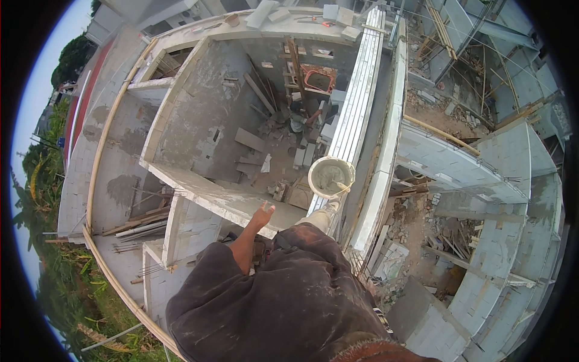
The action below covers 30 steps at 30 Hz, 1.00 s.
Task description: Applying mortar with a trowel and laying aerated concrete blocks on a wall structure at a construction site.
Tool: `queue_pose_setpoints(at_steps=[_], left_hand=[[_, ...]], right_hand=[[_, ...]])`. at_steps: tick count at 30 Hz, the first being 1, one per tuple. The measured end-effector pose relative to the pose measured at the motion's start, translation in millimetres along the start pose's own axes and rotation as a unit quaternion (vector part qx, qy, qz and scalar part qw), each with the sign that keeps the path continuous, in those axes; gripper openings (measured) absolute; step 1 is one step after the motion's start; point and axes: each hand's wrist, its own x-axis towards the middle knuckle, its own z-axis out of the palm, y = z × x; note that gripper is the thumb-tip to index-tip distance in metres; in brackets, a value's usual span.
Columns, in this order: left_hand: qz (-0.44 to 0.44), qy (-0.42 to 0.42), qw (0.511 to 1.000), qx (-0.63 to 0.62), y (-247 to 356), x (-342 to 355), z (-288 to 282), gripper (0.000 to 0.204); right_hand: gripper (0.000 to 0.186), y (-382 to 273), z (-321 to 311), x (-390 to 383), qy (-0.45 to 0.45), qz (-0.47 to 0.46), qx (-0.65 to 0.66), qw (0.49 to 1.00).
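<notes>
My left hand (263, 215) reaches out in the air beside the top of a low block wall (211, 196), its fingers apart and holding nothing. Ahead of my body a pale round bucket (312, 182) with grey wet mortar (330, 176) inside stands on a row of long silvery metal beams (356, 96). The bucket is apart from my left hand, to its right. A wire handle lies against the bucket's right side. My right hand cannot be made out; my dark shirt (271, 308) covers the lower middle.
Far below, a co-worker (298, 119) crouches among grey blocks and rubble. A narrow wall top (379, 193) runs along the right of the beams. Deep open rooms lie on both sides. Loose blocks (260, 14) rest on the far ledge. A bamboo pole (90, 187) edges the left side.
</notes>
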Motion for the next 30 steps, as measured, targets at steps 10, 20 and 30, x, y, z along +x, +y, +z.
queue_pose_setpoints(at_steps=[10,20,30], left_hand=[[0.088,-0.018,0.995,-0.046,92,39,-9,0.078],[-0.110,-0.026,0.990,-0.080,76,51,-64,0.078],[-0.149,0.056,0.970,-0.185,59,56,-96,0.077]], right_hand=[[0.058,-102,-27,42,0.165,-0.093,0.109,0.976],[0.061,-139,-43,64,0.175,-0.066,0.091,0.978],[0.062,-212,-59,114,0.116,-0.045,0.039,0.991]])
